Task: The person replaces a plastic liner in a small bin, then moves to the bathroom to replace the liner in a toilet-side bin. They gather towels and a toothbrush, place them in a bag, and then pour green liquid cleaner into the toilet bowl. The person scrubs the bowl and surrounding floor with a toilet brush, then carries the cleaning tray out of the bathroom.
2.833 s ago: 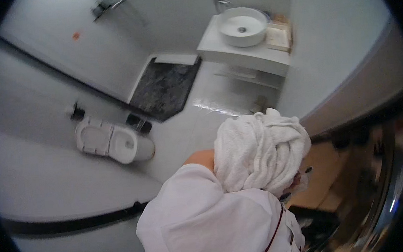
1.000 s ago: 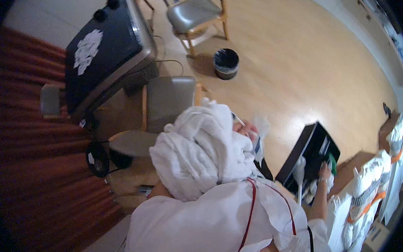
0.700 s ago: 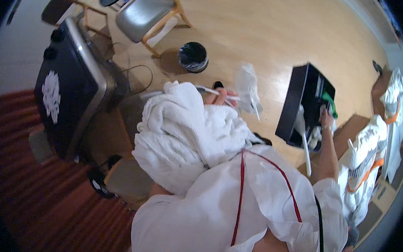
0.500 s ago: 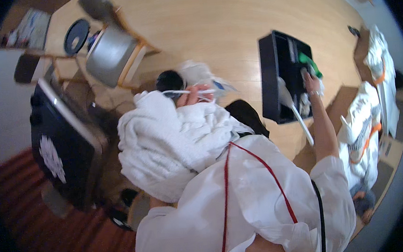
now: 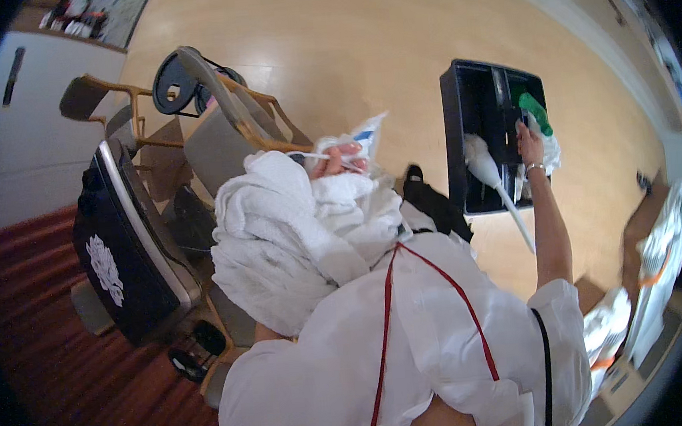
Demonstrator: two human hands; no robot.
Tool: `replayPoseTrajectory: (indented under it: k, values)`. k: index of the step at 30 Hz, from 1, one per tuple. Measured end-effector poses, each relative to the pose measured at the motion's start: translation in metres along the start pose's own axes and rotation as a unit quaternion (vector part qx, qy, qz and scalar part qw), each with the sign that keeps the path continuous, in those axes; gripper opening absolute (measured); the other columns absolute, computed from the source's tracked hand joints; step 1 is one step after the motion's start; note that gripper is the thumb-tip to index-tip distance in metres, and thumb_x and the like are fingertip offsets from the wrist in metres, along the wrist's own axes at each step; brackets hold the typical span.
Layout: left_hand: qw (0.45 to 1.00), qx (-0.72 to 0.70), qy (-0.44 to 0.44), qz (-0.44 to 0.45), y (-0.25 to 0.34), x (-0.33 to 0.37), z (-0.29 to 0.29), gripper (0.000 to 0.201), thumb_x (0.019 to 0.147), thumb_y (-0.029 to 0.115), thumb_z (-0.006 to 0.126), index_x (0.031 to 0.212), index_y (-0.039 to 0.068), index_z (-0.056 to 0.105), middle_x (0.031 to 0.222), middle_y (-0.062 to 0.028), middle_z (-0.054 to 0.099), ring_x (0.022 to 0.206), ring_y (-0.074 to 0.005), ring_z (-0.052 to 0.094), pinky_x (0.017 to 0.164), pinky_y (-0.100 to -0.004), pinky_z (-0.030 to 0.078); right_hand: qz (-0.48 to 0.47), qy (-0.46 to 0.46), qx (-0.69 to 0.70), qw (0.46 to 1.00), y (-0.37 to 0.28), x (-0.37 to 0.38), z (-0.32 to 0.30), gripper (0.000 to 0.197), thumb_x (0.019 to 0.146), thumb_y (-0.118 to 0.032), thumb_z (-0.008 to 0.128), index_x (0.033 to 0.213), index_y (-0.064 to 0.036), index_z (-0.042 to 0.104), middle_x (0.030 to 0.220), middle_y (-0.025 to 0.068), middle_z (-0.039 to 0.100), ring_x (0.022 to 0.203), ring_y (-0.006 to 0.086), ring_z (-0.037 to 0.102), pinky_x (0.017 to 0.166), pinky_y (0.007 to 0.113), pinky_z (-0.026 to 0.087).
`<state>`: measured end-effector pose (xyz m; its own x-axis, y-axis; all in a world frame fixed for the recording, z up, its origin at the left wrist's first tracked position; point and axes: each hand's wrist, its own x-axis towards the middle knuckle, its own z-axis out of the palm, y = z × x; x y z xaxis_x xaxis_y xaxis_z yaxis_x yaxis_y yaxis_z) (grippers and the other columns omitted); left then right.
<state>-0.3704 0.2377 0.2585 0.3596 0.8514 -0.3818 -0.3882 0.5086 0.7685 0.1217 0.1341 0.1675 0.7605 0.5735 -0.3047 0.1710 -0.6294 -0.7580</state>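
Note:
My left hand (image 5: 338, 161) is closed, with thin white strips between its fingers. A white plastic bag (image 5: 367, 137) with a blue patch hangs just beyond those fingers. Bunched white towels (image 5: 281, 218) lie over my left forearm and hide most of it. On the right, my right hand (image 5: 530, 148) grips the middle divider handle of a black carry caddy (image 5: 453, 136), held above the floor. Inside it stand a white toilet brush (image 5: 481, 162), its handle sticking out toward me, and a bottle with a green trigger spray head (image 5: 536, 112). Whitish items beside my wrist are unclear.
A grey chair (image 5: 227, 138) with wooden arms stands at left, near a round black object (image 5: 175, 86). A dark suitcase (image 5: 131, 245) leans beside a red striped carpet (image 5: 37, 317). At right lie white bundles with orange bands (image 5: 657, 256). My shoe (image 5: 413, 174) shows on the wooden floor.
The view has shifted as I move over the floor, and the chair now appears closer to my left hand. The caddy and towels stay held, and my shoe has come into sight.

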Motion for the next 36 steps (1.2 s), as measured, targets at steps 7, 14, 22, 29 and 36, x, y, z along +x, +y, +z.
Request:
replayPoseTrajectory:
  k: [7,14,22,29,36]
  values:
    - [0.998,-0.053,0.036,-0.007,-0.01,0.078,0.031,0.044,0.092,0.041,0.046,0.112,0.002,0.054,0.105,-0.0101,0.062,0.081,-0.0197,0.062,0.072,-0.0338,0.052,-0.153,0.026,-0.21,0.965,-0.097,0.105,0.059,0.058,0.083,-0.056,0.049,0.088,0.0005,0.062,0.086,0.0257,0.062,0.086,0.0424,0.058,0.075,0.046,0.043]
    - [0.998,0.021,0.034,-0.046,0.002,0.154,0.006,0.044,0.094,0.042,0.043,0.114,0.004,0.052,0.108,-0.0132,0.06,0.082,-0.0233,0.062,0.072,-0.0379,0.053,-0.184,-0.028,-0.24,0.953,-0.187,0.145,0.105,0.059,0.085,-0.054,0.046,0.089,0.0024,0.062,0.086,0.0262,0.062,0.086,0.0414,0.059,0.076,0.047,0.045]
    - [0.995,-0.018,0.087,0.053,-0.041,0.133,0.016,0.049,0.089,0.048,0.05,0.112,0.004,0.05,0.103,-0.0143,0.061,0.078,-0.0276,0.063,0.068,-0.0408,0.053,-0.247,-0.062,-0.218,0.942,-0.204,0.208,0.119,0.056,0.086,-0.053,0.045,0.085,0.0012,0.06,0.082,0.0255,0.062,0.081,0.0415,0.058,0.073,0.046,0.045]
    - [0.978,-0.032,0.178,0.101,-0.049,0.218,0.116,0.064,0.079,0.058,0.057,0.115,0.005,0.052,0.093,-0.0154,0.063,0.078,-0.0242,0.063,0.066,-0.0378,0.052,-0.223,-0.261,-0.016,0.939,-0.276,0.389,0.144,0.039,0.092,-0.035,0.046,0.068,-0.0056,0.054,0.051,0.0027,0.047,0.042,0.0126,0.044,0.041,0.028,0.036]
    - [0.948,-0.071,0.245,0.189,-0.003,0.256,0.162,0.057,0.09,0.05,0.044,0.116,0.0,0.049,0.112,-0.0155,0.059,0.09,-0.0277,0.063,0.078,-0.041,0.052,-0.385,-0.254,-0.081,0.883,-0.401,0.404,0.258,0.045,0.089,-0.042,0.05,0.072,-0.001,0.058,0.06,0.0061,0.056,0.056,0.0173,0.054,0.056,0.031,0.043]
